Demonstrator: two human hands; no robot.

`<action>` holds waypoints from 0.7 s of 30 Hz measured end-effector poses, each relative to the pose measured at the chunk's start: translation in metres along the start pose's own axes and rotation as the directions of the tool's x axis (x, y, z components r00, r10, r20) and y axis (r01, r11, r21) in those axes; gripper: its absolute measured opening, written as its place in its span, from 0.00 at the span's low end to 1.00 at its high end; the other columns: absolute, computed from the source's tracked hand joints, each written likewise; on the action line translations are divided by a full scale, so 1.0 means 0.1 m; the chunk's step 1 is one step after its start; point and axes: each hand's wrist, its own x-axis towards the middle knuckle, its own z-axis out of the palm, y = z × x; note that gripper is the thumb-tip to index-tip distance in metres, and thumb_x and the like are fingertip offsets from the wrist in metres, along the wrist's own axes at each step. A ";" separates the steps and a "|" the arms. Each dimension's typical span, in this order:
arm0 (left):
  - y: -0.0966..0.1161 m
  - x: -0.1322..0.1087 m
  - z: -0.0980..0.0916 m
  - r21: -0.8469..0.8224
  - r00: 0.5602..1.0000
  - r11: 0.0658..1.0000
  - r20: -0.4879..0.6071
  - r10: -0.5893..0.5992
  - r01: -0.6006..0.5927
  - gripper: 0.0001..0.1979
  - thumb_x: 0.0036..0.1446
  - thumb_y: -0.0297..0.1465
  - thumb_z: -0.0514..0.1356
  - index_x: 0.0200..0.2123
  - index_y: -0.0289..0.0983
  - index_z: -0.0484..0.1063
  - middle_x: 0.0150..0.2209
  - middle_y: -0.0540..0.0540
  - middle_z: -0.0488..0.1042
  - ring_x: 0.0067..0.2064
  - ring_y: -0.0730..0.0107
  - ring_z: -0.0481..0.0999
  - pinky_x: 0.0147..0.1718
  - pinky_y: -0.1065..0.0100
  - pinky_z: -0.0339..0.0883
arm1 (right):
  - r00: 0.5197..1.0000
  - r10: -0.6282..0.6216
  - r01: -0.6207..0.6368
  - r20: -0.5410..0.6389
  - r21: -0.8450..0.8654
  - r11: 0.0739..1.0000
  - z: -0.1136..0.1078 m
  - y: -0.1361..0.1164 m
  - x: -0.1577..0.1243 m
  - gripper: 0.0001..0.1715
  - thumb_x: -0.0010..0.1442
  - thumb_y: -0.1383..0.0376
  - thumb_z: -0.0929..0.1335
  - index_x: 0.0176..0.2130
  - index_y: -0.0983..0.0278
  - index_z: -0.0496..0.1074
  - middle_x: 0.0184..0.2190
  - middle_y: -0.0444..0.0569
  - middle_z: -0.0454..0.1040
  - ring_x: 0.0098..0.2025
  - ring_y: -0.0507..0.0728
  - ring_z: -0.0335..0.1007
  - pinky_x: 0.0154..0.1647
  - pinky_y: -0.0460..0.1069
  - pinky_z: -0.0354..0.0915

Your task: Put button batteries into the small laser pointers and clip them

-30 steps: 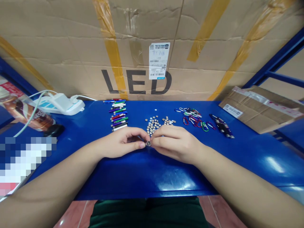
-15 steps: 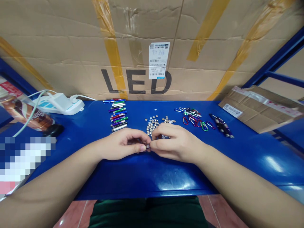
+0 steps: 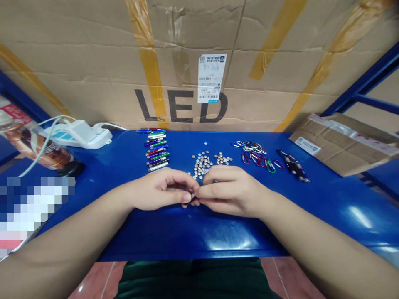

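Note:
My left hand (image 3: 162,190) is closed in a pinch on a small dark tube (image 3: 192,195), which looks like a mini flashlight and is mostly covered by fingers. Against its right end, my right hand (image 3: 238,191) is closed with fingertips together; whatever it pinches is hidden. Just beyond the hands, many button cells (image 3: 202,165) lie loose on the blue table (image 3: 193,236). Coloured mini flashlights (image 3: 157,156) lie in a column behind my left hand. To the right is a pile of coloured carabiners (image 3: 258,158), and past it several dark mini flashlights (image 3: 292,165) lie together.
A white power strip (image 3: 82,135) with plugs and a coffee bottle (image 3: 40,143) are on the left. A small cardboard box (image 3: 339,143) sits at the right. The large taped carton (image 3: 109,66) forms a wall behind the table; blue metal posts (image 3: 368,79) flank it.
My fingers have closed in more around the tube, so less of it shows. My left fingertips now reach beneath it. The whole view has shifted slightly.

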 end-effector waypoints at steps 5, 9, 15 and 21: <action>-0.02 0.02 0.00 -0.005 0.999 1.000 0.027 -0.022 0.023 0.12 0.65 0.37 0.67 0.44 0.34 0.79 0.40 0.41 0.83 0.37 0.69 0.81 0.38 0.71 0.76 | 0.998 0.031 -0.032 0.053 0.032 0.999 0.00 -0.01 0.00 0.07 0.71 0.66 0.69 0.41 0.65 0.78 0.34 0.50 0.78 0.36 0.53 0.74 0.39 0.48 0.70; -0.01 0.03 -0.05 0.115 1.000 0.993 -0.013 0.005 -0.004 0.11 0.66 0.36 0.65 0.46 0.33 0.78 0.39 0.42 0.82 0.36 0.71 0.79 0.37 0.72 0.75 | 0.997 0.066 -0.068 0.031 0.070 0.995 0.02 0.04 -0.02 0.06 0.71 0.67 0.68 0.43 0.65 0.77 0.37 0.52 0.79 0.39 0.55 0.75 0.42 0.50 0.72; -0.05 0.02 -0.08 0.195 0.994 0.977 -0.055 0.099 -0.086 0.06 0.66 0.29 0.64 0.44 0.34 0.77 0.42 0.44 0.81 0.42 0.70 0.80 0.44 0.72 0.75 | 0.994 0.085 -0.076 -0.074 0.116 0.990 0.02 0.06 -0.04 0.04 0.68 0.70 0.70 0.45 0.65 0.74 0.36 0.50 0.78 0.38 0.54 0.75 0.43 0.50 0.73; -0.06 0.03 -0.07 0.202 0.990 0.971 -0.034 0.134 -0.125 0.06 0.66 0.27 0.63 0.46 0.35 0.76 0.43 0.44 0.81 0.44 0.69 0.81 0.46 0.70 0.76 | 0.996 0.079 -0.075 -0.034 0.092 0.993 0.02 0.05 -0.03 0.02 0.69 0.70 0.70 0.43 0.66 0.74 0.36 0.52 0.77 0.39 0.55 0.73 0.42 0.50 0.71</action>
